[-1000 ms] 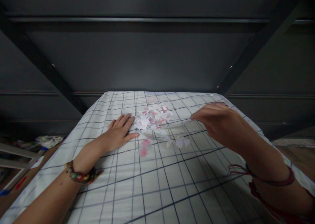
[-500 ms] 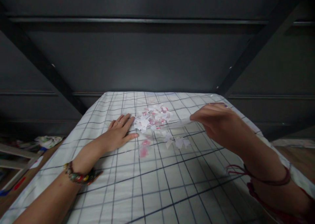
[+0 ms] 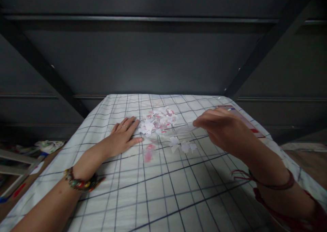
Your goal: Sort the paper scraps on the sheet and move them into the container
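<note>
My left hand lies flat with spread fingers on the checked cloth, its fingertips beside a heap of torn white and pink paper scraps. My right hand is closed in a pinch on the edge of a clear plastic bag, which stretches leftward in front of the heap. Whether any scraps are inside the bag I cannot tell. A few white paper scraps lie nearer to me, by the bag. A pink patch, perhaps print on clear plastic, shows near my left thumb.
The white cloth with dark grid lines covers the table. A flat pink and red object lies at its right edge, partly behind my right hand. A dark panelled wall stands behind. At lower left is a pale wooden frame.
My right hand has shifted slightly left with the bag edge, uncovering more of the flat pink object. My left hand stays in place on the cloth.
</note>
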The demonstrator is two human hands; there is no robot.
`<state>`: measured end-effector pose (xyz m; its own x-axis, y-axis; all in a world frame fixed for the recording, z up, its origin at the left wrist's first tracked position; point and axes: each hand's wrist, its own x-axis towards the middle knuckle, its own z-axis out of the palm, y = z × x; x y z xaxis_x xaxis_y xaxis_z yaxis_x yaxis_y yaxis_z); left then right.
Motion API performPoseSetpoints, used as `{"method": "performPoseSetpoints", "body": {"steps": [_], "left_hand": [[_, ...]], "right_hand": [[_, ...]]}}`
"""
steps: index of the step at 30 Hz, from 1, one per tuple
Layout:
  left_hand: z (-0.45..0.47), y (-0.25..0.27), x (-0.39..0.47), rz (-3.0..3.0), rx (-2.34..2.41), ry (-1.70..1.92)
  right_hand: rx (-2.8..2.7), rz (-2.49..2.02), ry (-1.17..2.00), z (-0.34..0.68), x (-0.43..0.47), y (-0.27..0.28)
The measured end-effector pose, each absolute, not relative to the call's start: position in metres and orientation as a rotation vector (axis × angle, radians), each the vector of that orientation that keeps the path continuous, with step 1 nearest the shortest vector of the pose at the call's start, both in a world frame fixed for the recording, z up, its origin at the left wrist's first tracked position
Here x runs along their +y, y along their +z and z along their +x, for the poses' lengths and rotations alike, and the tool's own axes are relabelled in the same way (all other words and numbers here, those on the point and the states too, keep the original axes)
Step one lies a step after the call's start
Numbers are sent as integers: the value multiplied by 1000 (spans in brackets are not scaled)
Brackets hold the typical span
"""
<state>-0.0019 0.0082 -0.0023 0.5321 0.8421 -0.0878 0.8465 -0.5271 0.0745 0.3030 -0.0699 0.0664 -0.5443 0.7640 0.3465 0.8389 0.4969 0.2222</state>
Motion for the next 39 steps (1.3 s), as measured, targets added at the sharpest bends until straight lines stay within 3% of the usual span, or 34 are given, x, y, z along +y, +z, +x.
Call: {"method": "performPoseSetpoints", "body": {"steps": [16, 39], "left_hand": [[6, 11, 3, 2890, 1032, 275], [3, 6, 8, 2947, 972, 293]], "right_hand": [[-2540, -1386, -491, 302, -70, 67], [-2554, -1427, -428, 299, -74, 71]]}}
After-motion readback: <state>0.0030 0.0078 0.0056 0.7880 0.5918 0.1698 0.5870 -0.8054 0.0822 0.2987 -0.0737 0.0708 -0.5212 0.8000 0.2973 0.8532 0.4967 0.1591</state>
